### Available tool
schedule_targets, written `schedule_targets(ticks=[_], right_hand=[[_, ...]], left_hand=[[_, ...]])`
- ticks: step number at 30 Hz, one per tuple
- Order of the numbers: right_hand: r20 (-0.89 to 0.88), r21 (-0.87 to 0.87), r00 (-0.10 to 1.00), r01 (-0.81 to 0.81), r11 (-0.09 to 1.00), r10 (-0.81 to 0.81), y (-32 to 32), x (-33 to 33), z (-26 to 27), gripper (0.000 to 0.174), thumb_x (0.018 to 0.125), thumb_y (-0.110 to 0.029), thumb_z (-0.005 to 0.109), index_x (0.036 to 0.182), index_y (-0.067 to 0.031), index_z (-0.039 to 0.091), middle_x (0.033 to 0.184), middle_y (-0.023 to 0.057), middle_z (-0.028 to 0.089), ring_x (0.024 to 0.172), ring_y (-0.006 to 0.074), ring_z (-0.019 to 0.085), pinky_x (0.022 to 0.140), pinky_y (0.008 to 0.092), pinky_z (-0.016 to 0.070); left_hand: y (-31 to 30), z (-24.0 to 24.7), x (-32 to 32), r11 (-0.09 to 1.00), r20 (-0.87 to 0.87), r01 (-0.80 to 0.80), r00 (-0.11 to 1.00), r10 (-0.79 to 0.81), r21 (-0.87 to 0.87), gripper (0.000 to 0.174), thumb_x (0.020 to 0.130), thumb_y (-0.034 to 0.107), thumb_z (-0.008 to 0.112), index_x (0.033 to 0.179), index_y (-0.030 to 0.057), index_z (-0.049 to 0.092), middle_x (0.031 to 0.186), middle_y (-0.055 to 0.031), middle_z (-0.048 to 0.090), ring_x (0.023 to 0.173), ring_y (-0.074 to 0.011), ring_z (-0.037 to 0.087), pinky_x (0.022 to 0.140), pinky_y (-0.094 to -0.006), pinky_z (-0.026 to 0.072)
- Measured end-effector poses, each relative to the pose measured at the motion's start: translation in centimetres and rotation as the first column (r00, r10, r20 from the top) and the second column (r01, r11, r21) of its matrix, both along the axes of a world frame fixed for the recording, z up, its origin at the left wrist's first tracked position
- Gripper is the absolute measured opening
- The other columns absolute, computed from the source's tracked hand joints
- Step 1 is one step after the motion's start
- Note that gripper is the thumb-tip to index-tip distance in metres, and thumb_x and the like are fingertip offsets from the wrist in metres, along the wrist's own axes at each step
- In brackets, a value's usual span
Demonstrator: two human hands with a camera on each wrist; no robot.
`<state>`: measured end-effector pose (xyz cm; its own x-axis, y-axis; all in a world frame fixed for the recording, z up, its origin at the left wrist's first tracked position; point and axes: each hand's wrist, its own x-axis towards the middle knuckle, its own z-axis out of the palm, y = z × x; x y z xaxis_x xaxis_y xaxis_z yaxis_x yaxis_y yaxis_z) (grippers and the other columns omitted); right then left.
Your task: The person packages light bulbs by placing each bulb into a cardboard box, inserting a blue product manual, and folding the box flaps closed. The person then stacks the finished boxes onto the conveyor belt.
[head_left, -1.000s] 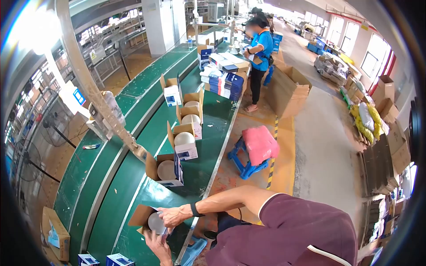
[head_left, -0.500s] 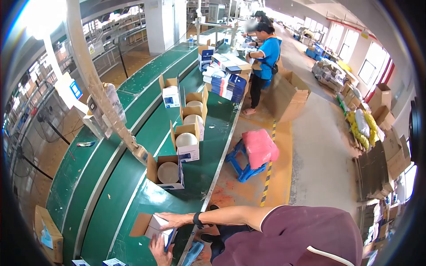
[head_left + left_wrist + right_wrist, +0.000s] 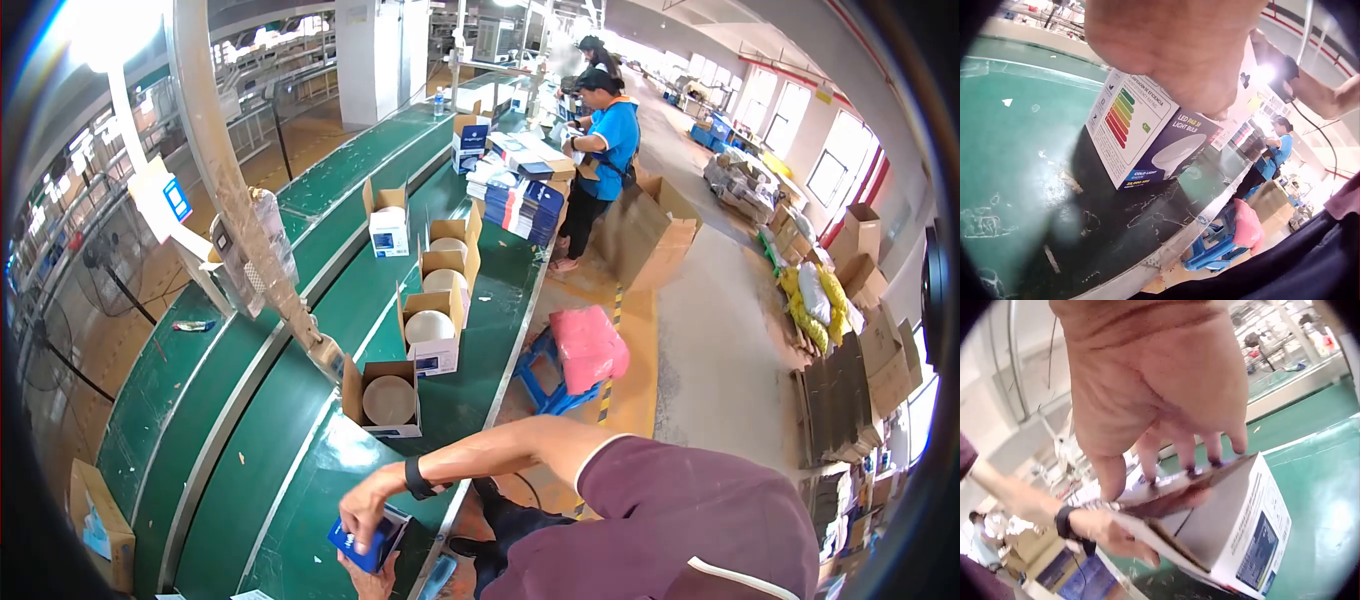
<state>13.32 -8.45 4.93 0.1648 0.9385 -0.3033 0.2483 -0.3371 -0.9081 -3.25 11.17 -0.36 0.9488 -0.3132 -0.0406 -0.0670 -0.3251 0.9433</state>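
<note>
Hands: the right hand (image 3: pixel 365 508) comes down from above, fingertips bent onto the top flap and thumb on the near side. The left hand (image 3: pixel 368 582) cups the same carton from below and the side, fingers laid along it.
Thing held: an LED light bulb box (image 3: pixel 362 545), blue and white printed card, between the two hands at the near end of the green conveyor belt (image 3: pixel 300 470). In the left wrist view its lower corner seems to rest on the belt.
Handling: probably light, with a stiff card shell that gives at the flaps. The bulb inside is likely fragile, so squeeze gently. The glossy print may be a little slippery.
Where to hold: on two opposite side walls near the corners, one hand keeping the flap end down.
Pointing: the flap end faces up into the right hand and the closed end faces the belt.
Long axis: from flap end to base, leaning rather than upright. The energy-label face and the blue bulb-picture face are turned outward.
Further out: open boxes with bulbs (image 3: pixel 388 398) stand up the belt, and a pink-topped stool (image 3: pixel 585 345) stands beside it.
</note>
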Motion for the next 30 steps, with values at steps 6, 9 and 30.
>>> schedule_targets(ticks=[6,9,30], right_hand=[[0.626,0.319,0.771,-0.118,0.94,-0.115,-1.6,-2.7,-2.0,0.082,0.083,-0.075,0.071,0.138,-0.0153,0.067,0.146,0.0214,0.057,0.135,0.042,0.05,0.11,0.0589,0.0381],[0.62,0.26,0.785,-0.182,0.948,-0.019,-1.5,-1.8,0.5,0.072,0.09,-0.063,0.072,0.141,-0.0137,0.064,0.145,0.0229,0.057,0.131,0.0464,0.053,0.105,0.0582,0.0434],[0.495,0.389,0.858,-0.078,0.918,-0.136,-6.5,-3.9,-4.3,0.042,0.105,-0.033,0.052,0.134,-0.0083,0.071,0.156,0.0112,0.057,0.155,0.0367,0.036,0.128,0.0571,0.0233]], left_hand=[[0.0,-1.2,0.7,0.84,0.443,-0.043,0.863,-0.242,0.542,0.064,0.093,0.043,0.073,0.146,0.0111,0.056,0.145,-0.0139,0.062,0.138,-0.0342,0.055,0.121,-0.0543,0.0314],[1.3,-4.3,0.3,0.882,0.402,-0.048,0.9,-0.165,0.469,0.073,0.089,0.041,0.082,0.147,0.0074,0.055,0.142,-0.0185,0.063,0.135,-0.0427,0.054,0.117,-0.0568,0.0342],[0.6,-4.4,-4.8,0.784,0.487,-0.499,0.822,0.295,0.369,0.061,0.083,0.02,0.085,0.141,0.0214,0.069,0.163,-0.0291,0.042,0.133,-0.0446,0.061,0.107,-0.0461,0.0528]])
